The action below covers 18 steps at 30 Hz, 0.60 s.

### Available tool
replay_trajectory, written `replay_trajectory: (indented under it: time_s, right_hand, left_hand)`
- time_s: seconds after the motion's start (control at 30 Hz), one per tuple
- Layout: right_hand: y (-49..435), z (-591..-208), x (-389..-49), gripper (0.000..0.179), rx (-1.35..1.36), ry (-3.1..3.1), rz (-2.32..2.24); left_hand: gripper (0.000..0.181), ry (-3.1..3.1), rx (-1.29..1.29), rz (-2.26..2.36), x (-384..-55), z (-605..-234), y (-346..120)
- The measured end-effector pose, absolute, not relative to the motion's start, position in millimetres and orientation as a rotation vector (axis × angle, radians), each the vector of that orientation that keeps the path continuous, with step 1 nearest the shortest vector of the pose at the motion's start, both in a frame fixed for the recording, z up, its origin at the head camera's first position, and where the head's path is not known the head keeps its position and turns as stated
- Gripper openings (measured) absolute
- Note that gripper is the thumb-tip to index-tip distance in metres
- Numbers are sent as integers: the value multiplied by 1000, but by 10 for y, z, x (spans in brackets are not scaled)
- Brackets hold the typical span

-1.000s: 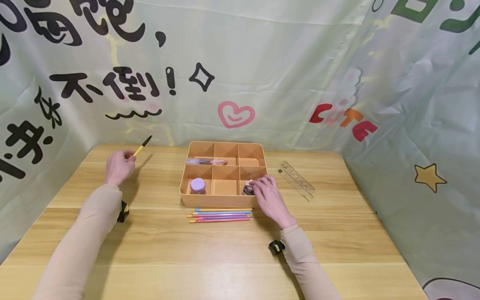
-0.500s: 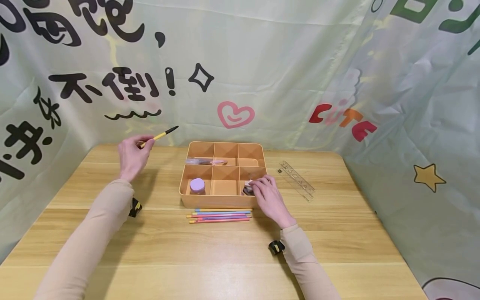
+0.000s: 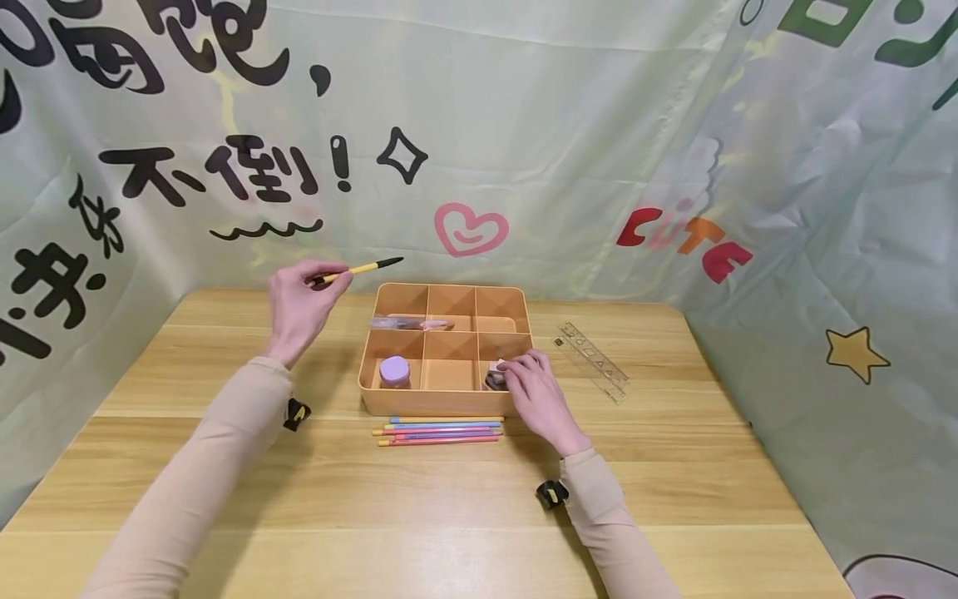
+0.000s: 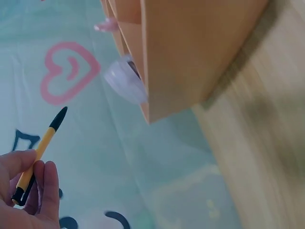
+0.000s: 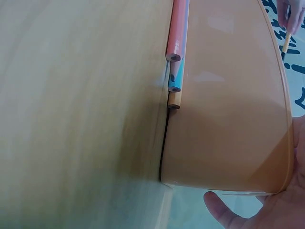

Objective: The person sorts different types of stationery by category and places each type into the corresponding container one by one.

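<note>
My left hand (image 3: pixel 303 304) pinches a yellow pen with black ends (image 3: pixel 367 268), raised beyond the left back corner of an orange-tan organizer box (image 3: pixel 441 403). In the left wrist view the pen (image 4: pixel 44 144) slants up from between thumb and fingers. Over the box's front right corner lies my right hand (image 3: pixel 540 395), fingers bent across the rim and gripping it. A small dark and white item (image 3: pixel 494 376) sits beside those fingertips, partly hidden. The box's front left compartment holds a purple-lidded jar (image 3: pixel 394 371), and clear and pink pens (image 3: pixel 407 323) stretch across the back left compartments.
Several coloured pencils (image 3: pixel 441 430) lie along the box's front wall. To the right, a clear ruler (image 3: pixel 593 359) rests slanted on the wooden table (image 3: pixel 479 516). A printed cloth (image 3: pixel 584 150) hangs behind the table and around its sides.
My left hand has moved right and up with the pen, towards the box, and the pen has turned closer to level. My right hand and the box have stayed put.
</note>
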State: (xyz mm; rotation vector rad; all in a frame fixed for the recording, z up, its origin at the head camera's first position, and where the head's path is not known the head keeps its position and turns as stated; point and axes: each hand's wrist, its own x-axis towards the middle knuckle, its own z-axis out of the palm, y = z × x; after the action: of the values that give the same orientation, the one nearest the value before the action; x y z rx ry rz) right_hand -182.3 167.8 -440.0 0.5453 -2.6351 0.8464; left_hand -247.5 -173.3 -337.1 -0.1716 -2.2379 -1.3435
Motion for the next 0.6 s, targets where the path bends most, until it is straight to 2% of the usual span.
replay_trajectory:
  time_s: [0.27, 0.6]
  right_hand:
    - [1676, -4392, -1818, 26, 529, -2644, 860]
    - [1681, -4390, -1819, 25, 534, -2642, 859]
  left_hand:
    - [16, -2222, -359, -1341, -2457, -3377, -1479]
    - [20, -2477, -606, -997, -2511, -3491, -1135]
